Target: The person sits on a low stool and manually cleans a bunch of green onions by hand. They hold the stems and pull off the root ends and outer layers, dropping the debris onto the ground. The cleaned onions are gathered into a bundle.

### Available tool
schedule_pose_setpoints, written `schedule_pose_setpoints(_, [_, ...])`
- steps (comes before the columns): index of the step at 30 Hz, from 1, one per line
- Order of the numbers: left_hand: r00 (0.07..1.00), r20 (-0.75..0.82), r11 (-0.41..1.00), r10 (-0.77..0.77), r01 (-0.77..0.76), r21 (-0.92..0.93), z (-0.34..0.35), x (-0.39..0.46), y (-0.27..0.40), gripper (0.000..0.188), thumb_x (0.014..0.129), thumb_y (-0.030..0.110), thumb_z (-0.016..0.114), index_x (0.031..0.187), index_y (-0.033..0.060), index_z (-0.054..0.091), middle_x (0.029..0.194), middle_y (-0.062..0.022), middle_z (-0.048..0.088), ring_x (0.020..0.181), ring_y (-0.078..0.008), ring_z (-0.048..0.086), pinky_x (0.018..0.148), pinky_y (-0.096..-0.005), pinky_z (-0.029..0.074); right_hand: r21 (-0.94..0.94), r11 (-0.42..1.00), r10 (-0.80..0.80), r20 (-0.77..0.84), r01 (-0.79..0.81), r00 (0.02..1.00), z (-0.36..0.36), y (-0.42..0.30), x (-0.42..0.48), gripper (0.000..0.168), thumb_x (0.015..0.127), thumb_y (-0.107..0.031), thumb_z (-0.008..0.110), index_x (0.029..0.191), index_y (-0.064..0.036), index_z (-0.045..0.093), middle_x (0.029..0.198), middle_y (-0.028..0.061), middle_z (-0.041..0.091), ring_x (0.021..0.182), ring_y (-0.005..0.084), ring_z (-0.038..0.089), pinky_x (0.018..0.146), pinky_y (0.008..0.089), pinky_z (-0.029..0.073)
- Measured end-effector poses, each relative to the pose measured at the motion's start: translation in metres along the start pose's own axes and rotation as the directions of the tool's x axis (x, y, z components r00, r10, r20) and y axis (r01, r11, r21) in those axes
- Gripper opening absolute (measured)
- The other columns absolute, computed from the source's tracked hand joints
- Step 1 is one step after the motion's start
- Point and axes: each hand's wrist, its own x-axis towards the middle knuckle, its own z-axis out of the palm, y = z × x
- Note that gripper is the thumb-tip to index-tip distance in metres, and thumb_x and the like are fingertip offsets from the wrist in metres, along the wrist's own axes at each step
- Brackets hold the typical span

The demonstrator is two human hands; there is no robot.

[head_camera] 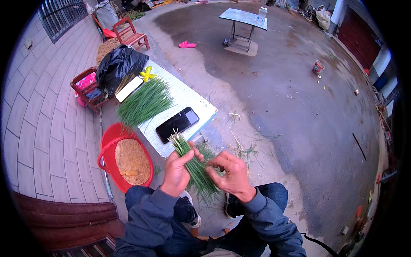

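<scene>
My left hand [178, 170] is closed around a bunch of green chives [196, 170], its pale stem ends pointing up and away from me. The blades hang down over the ground between my shoes. At the right edge of the bunch is my right hand [231, 173], thumb and fingers bent towards each other near the blades; whether a blade is pinched there is too small to tell. Beyond the stem ends, a dark smartphone [177, 124] lies on a low white table [196, 99]. A larger pile of chives [146, 101] rests on that table, farther left.
A red basket [106, 138] of yellow grain with a corn cob [129, 173] stands left of the table. Near the pile are a white box [129, 89], a yellow star-shaped object [148, 74] and a black plastic bag [120, 66]. Loose blades [249, 151] litter the concrete.
</scene>
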Motion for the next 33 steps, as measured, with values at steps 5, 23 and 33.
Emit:
schedule_pose_setpoints(5, [1.000,0.024,1.000,0.018,-0.019,0.024,0.002,-0.001,-0.006,0.025,0.097,0.007,0.062,0.120,0.0019,0.055,0.097,-0.0080,0.063,0.094,-0.0221,0.064,0.089,-0.0372,0.052,-0.110,0.994,-0.010,0.001,0.010,1.000,0.010,0.001,-0.003,0.012,0.075,-0.012,0.077,0.085,-0.009,0.070,0.075,0.0084,0.060,0.066,0.0298,0.064,0.058,0.0404,0.050])
schedule_pose_setpoints(23, [0.992,0.051,0.989,0.118,-0.122,0.084,0.003,0.003,-0.021,0.016,0.099,0.009,0.062,0.112,0.0026,0.056,0.098,-0.0068,0.064,0.092,-0.0185,0.064,0.087,-0.0335,0.051,-0.090,0.996,0.008,-0.080,-0.015,0.997,0.016,0.008,-0.005,0.011,0.074,-0.009,0.073,0.083,-0.006,0.067,0.075,0.0106,0.062,0.062,0.0294,0.063,0.055,0.0381,0.050])
schedule_pose_setpoints(33, [0.970,0.026,0.968,0.240,-0.237,-0.078,0.001,0.005,-0.010,0.010,0.102,0.013,0.058,0.110,0.0081,0.055,0.095,-0.0043,0.056,0.091,-0.0191,0.056,0.093,-0.0401,0.049,0.212,0.927,0.366,-0.337,-0.308,0.867,0.006,0.031,0.000,0.011,0.080,0.000,0.065,0.090,-0.002,0.069,0.073,0.0079,0.057,0.062,0.0139,0.055,0.056,0.0344,0.046])
